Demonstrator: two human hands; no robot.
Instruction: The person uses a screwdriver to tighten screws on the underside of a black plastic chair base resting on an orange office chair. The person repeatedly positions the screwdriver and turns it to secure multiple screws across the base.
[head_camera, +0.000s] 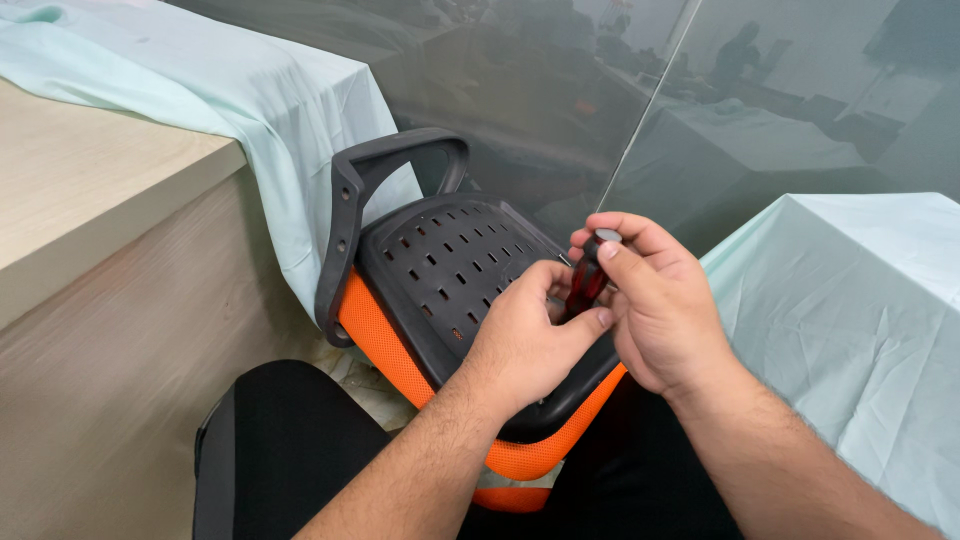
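A screwdriver with a dark red, see-through handle (585, 283) stands nearly upright over the right-hand edge of a black perforated plastic panel (450, 262). That panel is the underside of an upturned orange-cushioned chair seat (385, 345) lying across the person's lap. The right hand (655, 305) is closed around the top of the handle, thumb and fingers pinching near its grey cap. The left hand (525, 335) curls in from below, its fingers wrapped about the lower handle or the shaft and steadying it against the panel.

Judging from this pose, the work seems to be midway: a fastener near that edge is being driven or loosened, and the black armrest loop (385, 190) at the panel's far left corner remains attached to the seat.

The blade tip and any screw are hidden behind the left hand's fingers, so whether the tool is seated in a screw head cannot be told. The seat's near edge is covered by both forearms. A wooden desk (90, 190) draped with pale green cloth (260, 95) stands at left; a similar cloth-covered table (850, 290) is at right.
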